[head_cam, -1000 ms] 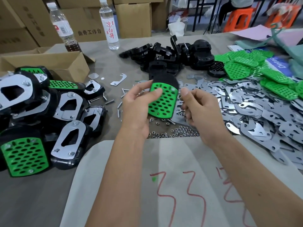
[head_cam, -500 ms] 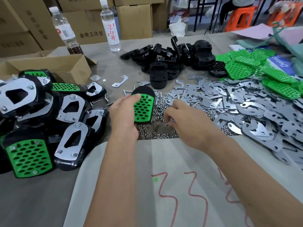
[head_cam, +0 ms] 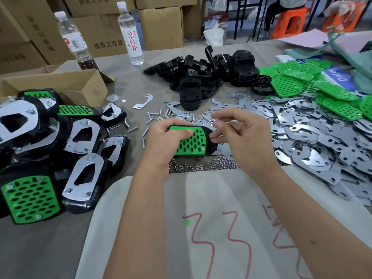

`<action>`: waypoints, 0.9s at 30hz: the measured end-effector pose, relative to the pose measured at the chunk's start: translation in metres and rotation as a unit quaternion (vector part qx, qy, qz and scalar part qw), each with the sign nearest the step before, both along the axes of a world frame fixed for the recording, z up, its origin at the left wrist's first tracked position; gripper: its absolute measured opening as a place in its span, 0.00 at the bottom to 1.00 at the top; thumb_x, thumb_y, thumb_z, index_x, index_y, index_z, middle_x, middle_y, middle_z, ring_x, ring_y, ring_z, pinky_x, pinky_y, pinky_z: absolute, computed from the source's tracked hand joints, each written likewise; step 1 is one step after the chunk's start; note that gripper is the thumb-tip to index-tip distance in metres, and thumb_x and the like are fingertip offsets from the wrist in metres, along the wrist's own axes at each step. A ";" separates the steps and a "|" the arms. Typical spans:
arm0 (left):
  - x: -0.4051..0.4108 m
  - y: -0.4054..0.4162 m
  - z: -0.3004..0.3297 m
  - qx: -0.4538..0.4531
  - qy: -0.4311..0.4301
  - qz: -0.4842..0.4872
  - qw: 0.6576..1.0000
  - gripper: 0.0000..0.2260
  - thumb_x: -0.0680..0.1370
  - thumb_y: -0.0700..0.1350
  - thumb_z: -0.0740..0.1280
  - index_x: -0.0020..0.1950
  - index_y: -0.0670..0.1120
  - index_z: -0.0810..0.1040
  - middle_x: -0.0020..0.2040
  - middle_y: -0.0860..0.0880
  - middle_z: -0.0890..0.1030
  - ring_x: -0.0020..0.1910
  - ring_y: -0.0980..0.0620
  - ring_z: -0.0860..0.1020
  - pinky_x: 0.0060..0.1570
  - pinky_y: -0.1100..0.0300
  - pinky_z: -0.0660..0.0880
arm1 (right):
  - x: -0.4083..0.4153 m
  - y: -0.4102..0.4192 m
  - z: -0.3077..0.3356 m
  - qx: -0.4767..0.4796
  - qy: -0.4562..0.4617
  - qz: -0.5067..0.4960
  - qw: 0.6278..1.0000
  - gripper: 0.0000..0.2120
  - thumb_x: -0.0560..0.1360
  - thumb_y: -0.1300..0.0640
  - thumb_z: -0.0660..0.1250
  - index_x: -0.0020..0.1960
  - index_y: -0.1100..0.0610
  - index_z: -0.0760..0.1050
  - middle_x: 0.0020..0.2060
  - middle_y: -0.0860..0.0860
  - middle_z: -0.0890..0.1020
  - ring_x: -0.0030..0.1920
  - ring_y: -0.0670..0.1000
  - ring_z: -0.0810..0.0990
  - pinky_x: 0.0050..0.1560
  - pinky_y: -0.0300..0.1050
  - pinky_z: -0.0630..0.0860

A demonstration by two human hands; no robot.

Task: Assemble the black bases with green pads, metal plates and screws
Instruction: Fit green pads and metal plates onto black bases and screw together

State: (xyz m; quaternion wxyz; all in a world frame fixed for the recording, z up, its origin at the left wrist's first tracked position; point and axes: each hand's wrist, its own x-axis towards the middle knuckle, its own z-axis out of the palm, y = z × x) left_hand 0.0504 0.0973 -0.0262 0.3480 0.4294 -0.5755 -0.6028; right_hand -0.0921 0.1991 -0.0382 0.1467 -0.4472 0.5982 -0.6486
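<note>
My left hand grips a black base with a green perforated pad on top, held sideways just above the table. My right hand is at the base's right end. Its thumb and forefinger pinch something small that looks like a screw, and its lower fingers touch the pad's edge. Loose screws lie just behind the hands and small nuts just in front. Bare black bases are heaped at the back centre, green pads at the back right, and metal plates on the right.
Several finished assemblies are piled on the left, beside an open cardboard box. Two water bottles stand behind. A white sheet with red marks covers the near table edge under my forearms.
My left hand lowered the base and turned it sideways. My right hand dipped into the small parts, then rose to the base's right end with its fingertips pinched.
</note>
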 end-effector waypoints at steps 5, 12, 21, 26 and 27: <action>-0.002 0.005 0.002 0.000 0.004 -0.048 0.999 0.08 0.74 0.34 0.73 0.42 0.47 0.87 0.40 0.44 0.85 0.37 0.47 0.83 0.32 0.53 0.81 | 0.000 -0.002 -0.004 0.010 0.074 -0.064 0.995 0.08 0.73 0.60 0.78 0.48 0.49 0.85 0.37 0.43 0.86 0.40 0.49 0.85 0.43 0.54 0.83; -0.003 0.007 0.002 -0.010 0.034 -0.011 0.999 0.10 0.74 0.34 0.73 0.40 0.48 0.87 0.38 0.47 0.85 0.35 0.52 0.82 0.30 0.58 0.78 | -0.003 -0.002 -0.004 0.028 0.098 -0.025 0.994 0.05 0.73 0.62 0.79 0.42 0.53 0.86 0.36 0.43 0.85 0.38 0.49 0.84 0.41 0.55 0.82; -0.010 0.009 0.002 -0.189 0.002 -0.060 0.980 0.05 0.68 0.44 0.73 0.43 0.49 0.85 0.39 0.54 0.82 0.40 0.57 0.78 0.43 0.63 0.75 | -0.002 -0.003 -0.007 0.057 0.189 -0.091 0.976 0.09 0.75 0.56 0.77 0.37 0.55 0.81 0.29 0.46 0.80 0.32 0.49 0.77 0.35 0.49 0.76; -0.018 0.015 -0.003 -0.178 0.054 -0.034 0.982 0.05 0.70 0.42 0.73 0.45 0.46 0.86 0.41 0.52 0.84 0.43 0.57 0.80 0.46 0.60 0.77 | -0.008 -0.004 -0.008 0.020 0.005 -0.029 0.999 0.12 0.74 0.55 0.78 0.36 0.54 0.79 0.29 0.50 0.80 0.32 0.48 0.75 0.36 0.44 0.73; -0.020 0.016 -0.003 -0.162 0.072 -0.031 0.984 0.05 0.70 0.42 0.73 0.45 0.46 0.86 0.42 0.50 0.85 0.44 0.55 0.81 0.46 0.58 0.79 | -0.009 -0.003 -0.007 0.003 -0.027 -0.017 0.999 0.10 0.73 0.54 0.79 0.38 0.53 0.80 0.31 0.52 0.80 0.34 0.48 0.75 0.38 0.45 0.73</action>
